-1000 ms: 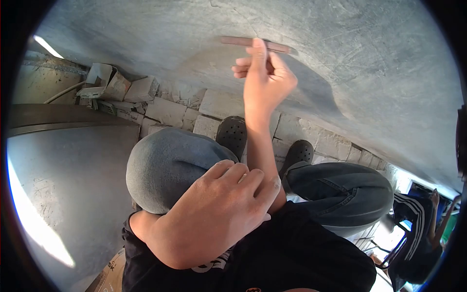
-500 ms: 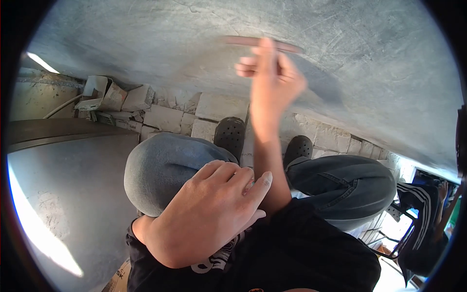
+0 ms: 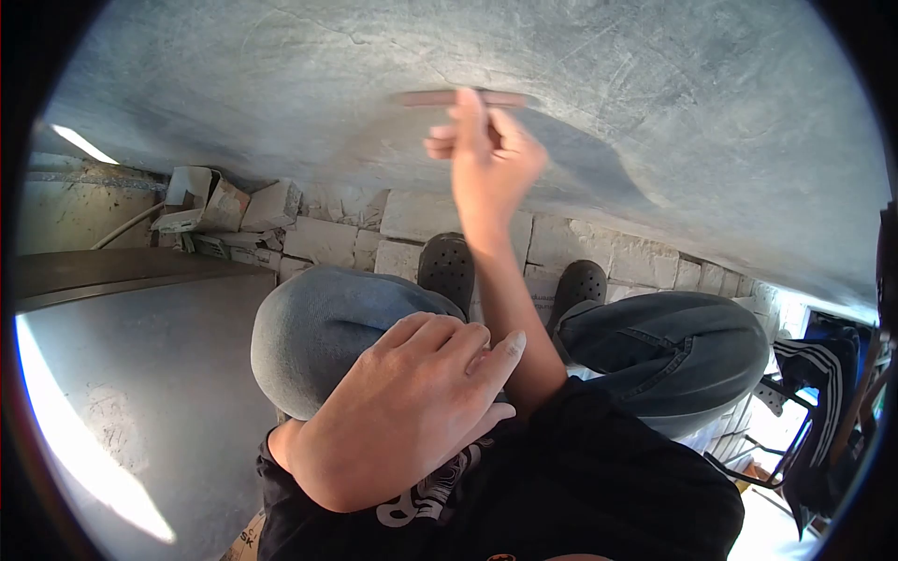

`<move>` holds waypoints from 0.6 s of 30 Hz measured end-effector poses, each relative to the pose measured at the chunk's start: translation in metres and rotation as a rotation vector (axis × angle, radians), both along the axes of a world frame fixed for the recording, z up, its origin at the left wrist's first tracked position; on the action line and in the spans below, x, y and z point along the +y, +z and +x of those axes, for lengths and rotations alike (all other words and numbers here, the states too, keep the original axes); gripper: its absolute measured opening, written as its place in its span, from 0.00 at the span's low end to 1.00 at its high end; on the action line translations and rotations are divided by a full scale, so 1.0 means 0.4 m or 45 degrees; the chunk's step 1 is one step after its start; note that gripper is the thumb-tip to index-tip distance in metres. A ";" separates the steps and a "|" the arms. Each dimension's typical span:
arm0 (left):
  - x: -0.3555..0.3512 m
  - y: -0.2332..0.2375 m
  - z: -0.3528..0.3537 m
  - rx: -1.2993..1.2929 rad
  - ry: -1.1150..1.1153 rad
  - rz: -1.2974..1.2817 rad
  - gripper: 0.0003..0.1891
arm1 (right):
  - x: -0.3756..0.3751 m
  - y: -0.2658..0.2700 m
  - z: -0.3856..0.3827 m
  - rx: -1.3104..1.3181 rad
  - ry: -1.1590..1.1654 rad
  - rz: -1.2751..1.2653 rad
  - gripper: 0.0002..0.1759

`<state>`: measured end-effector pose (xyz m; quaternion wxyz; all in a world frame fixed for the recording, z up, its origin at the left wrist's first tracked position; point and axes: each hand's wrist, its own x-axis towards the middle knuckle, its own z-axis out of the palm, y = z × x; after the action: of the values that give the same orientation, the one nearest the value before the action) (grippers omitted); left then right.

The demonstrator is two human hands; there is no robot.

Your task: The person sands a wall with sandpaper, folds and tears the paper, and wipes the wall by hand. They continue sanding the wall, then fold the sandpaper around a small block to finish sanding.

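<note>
My right hand (image 3: 491, 154) is closed on a thin, flat reddish-brown strip (image 3: 426, 98), blurred by motion, which lies across the grey plastered surface (image 3: 655, 84) with its long side along it. What the strip is, I cannot make out. A dark shadow falls on the grey surface beside this hand. Nearer to me, my left hand (image 3: 402, 411) rests back-up by my left knee (image 3: 313, 327), loosely bent, with index finger and thumb apart. No object shows in it, though several fingertips are hidden.
A smooth grey panel (image 3: 178, 374) stands at the left. Pale blocks (image 3: 323, 240) line the floor, with broken pieces (image 3: 271, 206) at back left. My clogs (image 3: 446, 266) stand below the surface. At right are a metal-framed chair (image 3: 748, 467) and another person's striped trouser leg (image 3: 828, 402).
My right hand and the strip have moved left along the grey surface. My left hand keeps its pose. The whole view has shifted slightly.
</note>
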<state>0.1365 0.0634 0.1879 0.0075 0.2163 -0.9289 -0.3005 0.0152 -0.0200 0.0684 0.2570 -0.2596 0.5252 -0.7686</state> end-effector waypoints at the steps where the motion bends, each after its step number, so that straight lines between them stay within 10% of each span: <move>1: -0.001 -0.001 0.003 0.020 0.023 -0.014 0.24 | 0.011 0.001 -0.019 -0.055 -0.024 -0.007 0.14; 18: -0.007 -0.003 0.007 -0.051 -0.002 0.022 0.25 | 0.039 0.005 -0.068 0.068 -0.174 -0.019 0.11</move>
<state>0.1393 0.0605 0.1866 -0.0130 0.2216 -0.9264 -0.3042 -0.0119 -0.0042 0.0703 0.1879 -0.2454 0.5428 -0.7809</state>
